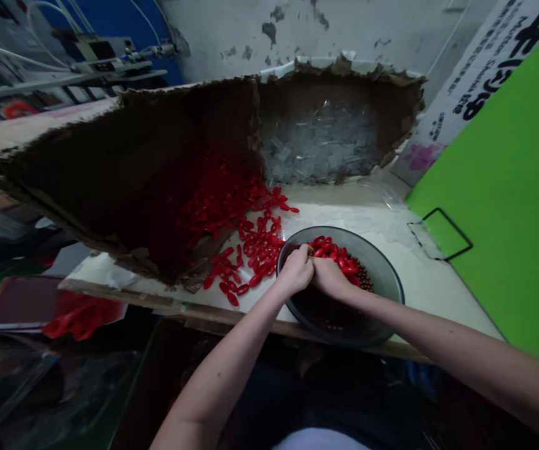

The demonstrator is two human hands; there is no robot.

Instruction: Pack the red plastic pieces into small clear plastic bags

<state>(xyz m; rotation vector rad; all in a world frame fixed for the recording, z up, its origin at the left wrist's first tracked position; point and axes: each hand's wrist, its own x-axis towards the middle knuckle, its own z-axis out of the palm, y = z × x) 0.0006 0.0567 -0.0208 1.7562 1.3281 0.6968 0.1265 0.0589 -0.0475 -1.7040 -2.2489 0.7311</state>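
My left hand (299, 267) and my right hand (329, 275) meet over the left side of a grey bowl (394, 281). The fingers of both are closed and pressed together; whatever sits between them is too small or hidden to name. Beneath and beside my hands, small red oval plastic pieces (339, 253) lie heaped in the bowl. Small dark brown beads (366, 278) fill the space around them. Just left of the bowl, more red oval pieces (255, 247) are scattered on the white tabletop (363, 209).
An open cardboard box (82, 156) with ragged edges holds a dark heap of red pieces (217, 181). Its right compartment contains clear plastic pieces (316, 140). A bright green panel (508, 206) and a black wire handle (457, 232) stand at right. The table's front edge (157, 305) runs below.
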